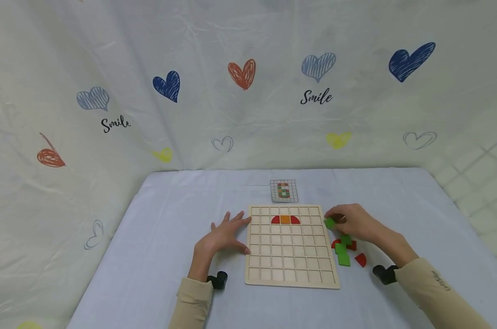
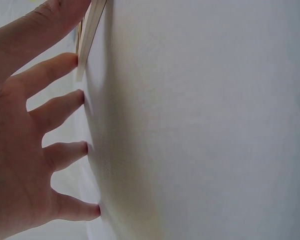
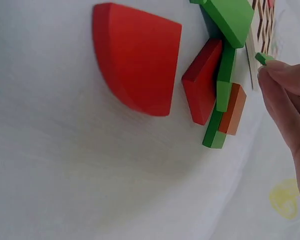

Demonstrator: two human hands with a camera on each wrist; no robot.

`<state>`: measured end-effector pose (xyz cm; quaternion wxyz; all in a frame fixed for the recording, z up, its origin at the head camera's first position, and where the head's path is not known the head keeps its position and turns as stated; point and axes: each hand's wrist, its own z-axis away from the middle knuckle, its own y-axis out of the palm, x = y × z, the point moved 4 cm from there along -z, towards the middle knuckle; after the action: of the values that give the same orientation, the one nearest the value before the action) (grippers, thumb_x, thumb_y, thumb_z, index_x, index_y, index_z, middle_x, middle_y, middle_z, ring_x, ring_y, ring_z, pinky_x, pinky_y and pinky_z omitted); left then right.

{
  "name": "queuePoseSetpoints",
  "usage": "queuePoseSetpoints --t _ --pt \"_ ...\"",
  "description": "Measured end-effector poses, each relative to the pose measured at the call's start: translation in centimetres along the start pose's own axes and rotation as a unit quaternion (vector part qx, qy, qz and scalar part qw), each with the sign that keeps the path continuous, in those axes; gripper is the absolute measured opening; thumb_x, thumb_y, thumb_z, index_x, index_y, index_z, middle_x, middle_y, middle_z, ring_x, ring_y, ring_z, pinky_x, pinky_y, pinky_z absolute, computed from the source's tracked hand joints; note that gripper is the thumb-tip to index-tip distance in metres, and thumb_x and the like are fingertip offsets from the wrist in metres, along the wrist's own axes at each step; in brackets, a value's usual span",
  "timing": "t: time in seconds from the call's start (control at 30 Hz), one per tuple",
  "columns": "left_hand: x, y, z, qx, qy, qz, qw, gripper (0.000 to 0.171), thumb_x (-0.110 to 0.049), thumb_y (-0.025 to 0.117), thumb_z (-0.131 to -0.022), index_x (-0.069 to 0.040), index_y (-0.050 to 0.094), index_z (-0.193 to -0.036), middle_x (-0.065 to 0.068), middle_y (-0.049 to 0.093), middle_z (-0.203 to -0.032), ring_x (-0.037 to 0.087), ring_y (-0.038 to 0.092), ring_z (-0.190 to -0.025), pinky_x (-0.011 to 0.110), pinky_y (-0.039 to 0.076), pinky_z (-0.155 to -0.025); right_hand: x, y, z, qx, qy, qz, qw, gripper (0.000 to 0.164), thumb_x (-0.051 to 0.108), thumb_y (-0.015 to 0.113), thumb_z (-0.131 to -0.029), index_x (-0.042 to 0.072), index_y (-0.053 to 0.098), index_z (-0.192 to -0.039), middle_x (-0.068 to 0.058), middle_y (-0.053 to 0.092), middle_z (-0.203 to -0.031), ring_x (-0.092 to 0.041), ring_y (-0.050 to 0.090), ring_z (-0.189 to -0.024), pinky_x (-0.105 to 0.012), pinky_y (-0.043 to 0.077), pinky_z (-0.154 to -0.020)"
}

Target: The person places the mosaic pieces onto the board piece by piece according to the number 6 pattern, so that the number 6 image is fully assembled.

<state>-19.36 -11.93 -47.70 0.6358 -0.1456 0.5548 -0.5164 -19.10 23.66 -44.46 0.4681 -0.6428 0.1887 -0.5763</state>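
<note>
A light wooden grid board (image 1: 288, 276) lies flat on the white table. Two red quarter-round blocks (image 1: 275, 220) with an orange square block (image 1: 285, 219) between them fill cells near its top. My left hand (image 1: 223, 235) is spread at the board's left edge, with thumb and index finger touching the edge; in the left wrist view the other fingertips (image 2: 85, 148) rest on the cloth. Beside the board's upper right edge, my right hand (image 1: 355, 221) pinches a small green block (image 1: 329, 223) between thumb and fingers, seen too in the right wrist view.
Right of the board lies a loose pile of green blocks (image 1: 344, 258) and red blocks, with an orange block (image 3: 233, 110) among them. A red quarter-round block (image 1: 361, 260) lies apart. Behind the board is a pattern card (image 1: 284, 191) with a coloured figure on a grid.
</note>
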Motion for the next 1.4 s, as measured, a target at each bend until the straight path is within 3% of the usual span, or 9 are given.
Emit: queuePoseSetpoints --t 0.37,0.53,0.77,1.3,1.4 --pt "-0.2 0.0 -0.2 0.0 0.001 0.001 1.0 0.096 -0.032 0.093 -0.074 -0.024 0.045 -0.157 0.003 0.026 -0.171 0.041 0.005 -0.16 0.083 0.002 -0.114 0.4 0.6 -0.7 -0.019 -0.001 -0.015 1.0 0.03 0.002 0.074 -0.089 -0.001 0.073 -0.12 -0.018 0.073 -0.12 -0.032 0.07 -0.106 -0.047 0.06 -0.09" --pt "-0.1 0.0 -0.2 0.001 0.004 0.004 1.0 0.096 -0.032 0.093 -0.074 -0.024 0.045 -0.157 0.003 0.025 -0.171 0.041 0.004 -0.16 0.083 0.001 -0.114 1.3 1.0 -1.2 -0.021 -0.004 -0.036 0.999 0.031 0.005 0.079 -0.087 0.001 0.074 -0.118 -0.013 0.074 -0.115 -0.024 0.071 -0.098 -0.04 0.061 -0.087" --pt "0.4 -0.2 0.1 -0.005 -0.004 0.002 1.0 0.097 -0.032 0.094 -0.073 -0.024 0.046 -0.157 0.004 0.027 -0.171 0.041 0.005 -0.16 0.083 0.003 -0.114 2.8 1.9 -2.7 -0.014 -0.021 -0.034 0.999 0.029 0.005 0.078 -0.088 0.003 0.075 -0.116 -0.002 0.072 -0.099 -0.015 0.06 -0.086 -0.027 0.054 -0.076" --pt "0.2 0.0 -0.1 -0.005 -0.001 0.007 1.0 0.096 -0.032 0.093 -0.073 -0.024 0.046 -0.156 0.003 0.027 -0.171 0.041 0.006 -0.16 0.083 0.003 -0.114 4.5 3.6 -4.3 -0.007 -0.05 -0.041 0.998 0.027 0.008 0.082 -0.085 0.004 0.078 -0.111 0.0 0.072 -0.094 -0.012 0.058 -0.081 -0.025 0.053 -0.073" --pt "0.1 0.1 -0.1 -0.005 -0.002 0.009 0.9999 0.096 -0.032 0.093 -0.073 -0.024 0.046 -0.156 0.003 0.027 -0.171 0.04 0.005 -0.16 0.082 0.003 -0.114 4.8 3.9 -4.6 -0.002 -0.041 -0.044 0.998 0.028 0.01 0.083 -0.085 0.005 0.078 -0.111 0.001 0.071 -0.094 -0.012 0.057 -0.081 -0.025 0.052 -0.073"
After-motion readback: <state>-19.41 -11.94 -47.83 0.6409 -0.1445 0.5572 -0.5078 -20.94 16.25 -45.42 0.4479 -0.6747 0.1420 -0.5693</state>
